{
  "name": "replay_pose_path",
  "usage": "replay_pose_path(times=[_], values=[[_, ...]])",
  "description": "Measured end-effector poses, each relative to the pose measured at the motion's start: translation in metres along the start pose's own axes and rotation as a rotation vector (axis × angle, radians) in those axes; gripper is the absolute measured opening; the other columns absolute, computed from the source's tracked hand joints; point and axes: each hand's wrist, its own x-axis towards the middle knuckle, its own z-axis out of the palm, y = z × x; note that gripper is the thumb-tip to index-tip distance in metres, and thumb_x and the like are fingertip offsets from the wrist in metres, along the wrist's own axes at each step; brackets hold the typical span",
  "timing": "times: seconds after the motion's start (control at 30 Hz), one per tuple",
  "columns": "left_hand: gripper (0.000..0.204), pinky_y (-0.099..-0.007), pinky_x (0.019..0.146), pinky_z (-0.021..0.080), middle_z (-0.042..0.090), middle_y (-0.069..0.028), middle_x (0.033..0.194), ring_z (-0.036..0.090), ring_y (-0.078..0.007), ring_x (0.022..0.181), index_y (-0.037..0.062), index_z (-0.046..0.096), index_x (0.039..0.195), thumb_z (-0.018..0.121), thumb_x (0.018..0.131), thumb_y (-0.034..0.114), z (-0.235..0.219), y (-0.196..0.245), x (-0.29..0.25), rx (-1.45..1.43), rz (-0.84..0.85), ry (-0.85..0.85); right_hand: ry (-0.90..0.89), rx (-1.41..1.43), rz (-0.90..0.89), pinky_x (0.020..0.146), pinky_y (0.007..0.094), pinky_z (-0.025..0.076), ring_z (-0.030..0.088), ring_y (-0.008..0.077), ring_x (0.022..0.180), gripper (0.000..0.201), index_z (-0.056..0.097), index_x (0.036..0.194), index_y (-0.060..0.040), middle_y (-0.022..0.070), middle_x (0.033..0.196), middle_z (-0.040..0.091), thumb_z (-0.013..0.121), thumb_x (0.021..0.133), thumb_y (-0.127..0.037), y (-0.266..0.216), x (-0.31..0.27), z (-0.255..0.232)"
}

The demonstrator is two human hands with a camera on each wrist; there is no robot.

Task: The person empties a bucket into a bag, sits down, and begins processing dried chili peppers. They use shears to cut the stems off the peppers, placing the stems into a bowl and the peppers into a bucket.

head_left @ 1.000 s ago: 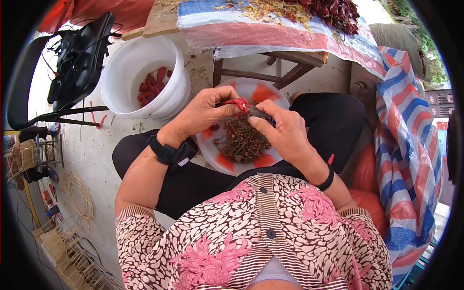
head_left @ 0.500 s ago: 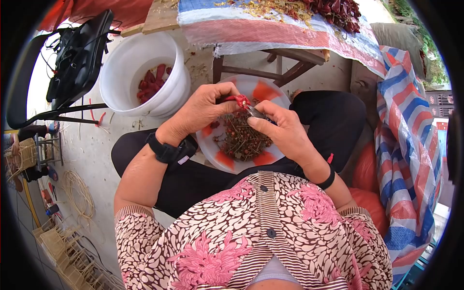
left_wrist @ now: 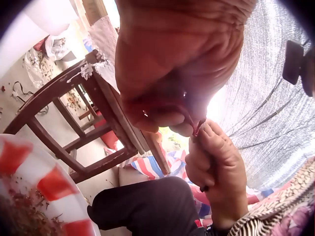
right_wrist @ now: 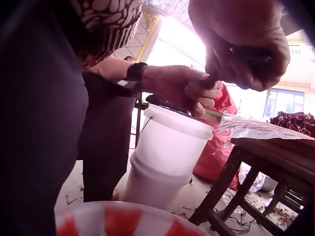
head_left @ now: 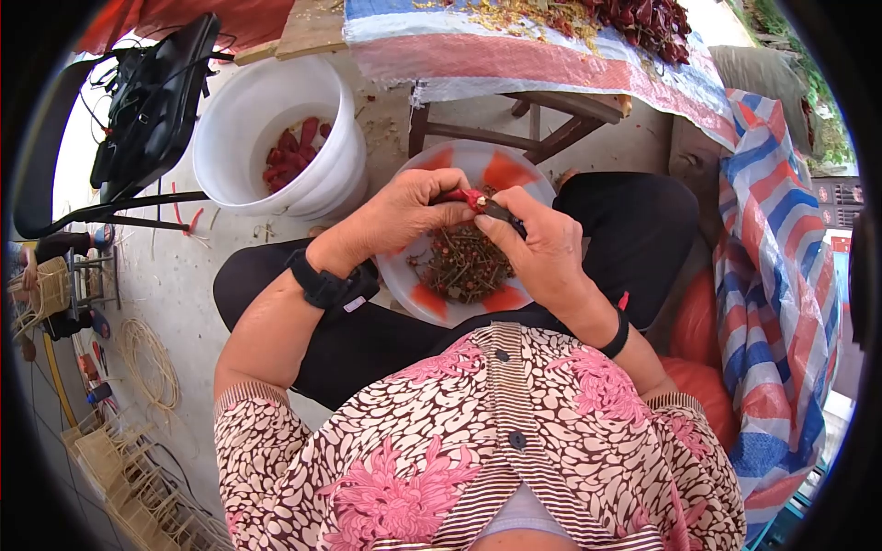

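Note:
Above the basin, my left hand (head_left: 409, 213) pinches a dried red chili pepper (head_left: 453, 196) between thumb and fingers, its pale stem end turned toward the right hand. My right hand (head_left: 544, 246) grips a small dark-handled tool (head_left: 505, 218), with the tip right at that end of the chili. The hand hides most of the tool, so I cannot tell its exact kind. In the left wrist view a bit of the chili (left_wrist: 198, 129) shows where the fingertips of both hands meet. Beneath the hands, a white basin with red patches (head_left: 429, 301) holds a heap of cut stems and bits (head_left: 464, 268).
A white bucket (head_left: 216, 151) with red chilies (head_left: 292, 158) inside stands to the left. Ahead is a wooden table (head_left: 574, 115) under a striped sheet (head_left: 514, 64), with a dark red chili pile (head_left: 648, 28). A black chair (head_left: 138, 138) stands far left; striped sheeting (head_left: 772, 275) hangs right.
Both hands have shifted slightly right, staying together over the basin. The tool's tip remains at the chili's stem end, and its handle has turned a little.

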Motion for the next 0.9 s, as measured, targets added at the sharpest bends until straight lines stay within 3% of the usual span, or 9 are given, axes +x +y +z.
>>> replay_pose_path(times=[0.07,0.17,0.2,0.3,0.4,0.47,0.5,0.7,0.9], values=[[0.014,-0.0226,0.07,0.047,0.059,0.0015,0.084,0.054,-0.0053,0.076,0.0033,0.058,0.101,0.059,0.096,0.016,-0.003,0.0,0.001,0.002,-0.017,-0.02,-0.04,0.067,0.026,0.062,0.027,0.044,0.059,0.0121,0.068,0.02,0.062,0.099,-0.0089,0.004,0.073,0.064,0.067,0.089,-0.025,0.003,0.0,-0.004],[0.015,-0.0227,0.074,0.048,0.058,-0.0001,0.091,0.054,-0.0059,0.082,0.0038,0.056,0.105,0.057,0.097,0.017,-0.004,-0.005,-0.001,0.111,-0.006,0.055,-0.15,0.975,0.274,0.061,0.0228,0.042,0.054,0.0049,0.07,0.021,0.06,0.1,-0.0045,-0.0033,0.075,0.06,0.066,0.091,-0.022,0.015,0.001,-0.007],[0.015,-0.0228,0.076,0.048,0.058,-0.0006,0.094,0.053,-0.0061,0.083,0.0039,0.055,0.106,0.056,0.098,0.017,-0.004,-0.007,-0.002,0.164,0.006,0.103,-0.138,0.92,0.272,0.062,0.0214,0.042,0.052,0.0038,0.071,0.021,0.059,0.1,-0.0034,-0.0043,0.077,0.058,0.065,0.092,-0.022,0.016,0.003,-0.013],[0.018,-0.0233,0.079,0.049,0.056,-0.0008,0.099,0.053,-0.0068,0.089,0.0036,0.054,0.108,0.053,0.1,0.019,0.003,-0.003,-0.003,-0.03,0.026,0.022,-0.041,0.685,0.258,0.066,0.0183,0.042,0.049,0.0019,0.073,0.021,0.057,0.1,-0.0008,-0.0061,0.079,0.056,0.064,0.093,-0.019,0.006,0.009,-0.034],[0.022,-0.0229,0.08,0.047,0.055,0.0012,0.095,0.051,-0.0068,0.088,0.0037,0.054,0.107,0.049,0.101,0.024,0.004,-0.003,-0.005,-0.082,0.016,0.015,-0.062,0.725,0.213,0.066,0.0207,0.043,0.051,0.0033,0.072,0.024,0.058,0.102,-0.0022,-0.0035,0.077,0.059,0.066,0.091,-0.021,0.022,0.005,-0.022],[0.023,-0.0224,0.08,0.045,0.054,0.0023,0.094,0.05,-0.0065,0.087,0.0044,0.054,0.106,0.047,0.102,0.026,0.003,0.0,-0.005,-0.02,0.05,0.001,-0.111,0.42,0.05,0.064,0.0247,0.045,0.053,0.0064,0.069,0.029,0.057,0.103,-0.0047,0.0026,0.074,0.06,0.07,0.087,-0.026,0.03,0.0,-0.013],[0.024,-0.0221,0.08,0.044,0.054,0.0029,0.093,0.05,-0.0063,0.087,0.0047,0.054,0.106,0.046,0.103,0.027,0.002,0.001,-0.005,0.013,0.067,-0.01,-0.1,0.319,-0.025,0.062,0.0279,0.045,0.055,0.0128,0.065,0.033,0.058,0.103,-0.0067,0.0081,0.072,0.059,0.071,0.085,-0.03,0.031,0.0,-0.01],[0.024,-0.0207,0.076,0.041,0.052,0.0042,0.09,0.047,-0.0042,0.084,0.0061,0.055,0.102,0.049,0.101,0.03,0.003,0.011,-0.009,-0.006,0.016,-0.041,-0.196,0.216,-0.024,0.06,0.0311,0.045,0.06,0.0219,0.064,0.032,0.06,0.102,-0.0073,0.0107,0.072,0.061,0.071,0.084,-0.032,0.021,0.005,-0.015],[0.026,-0.0183,0.071,0.038,0.053,0.0059,0.087,0.045,-0.0024,0.079,0.0063,0.057,0.101,0.054,0.099,0.032,0.0,0.01,-0.01,-0.065,-0.013,-0.143,-0.211,0.27,-0.114,0.06,0.0341,0.045,0.06,0.0259,0.064,0.033,0.061,0.102,-0.0081,0.0108,0.072,0.06,0.071,0.083,-0.033,0.023,0.006,-0.008]])
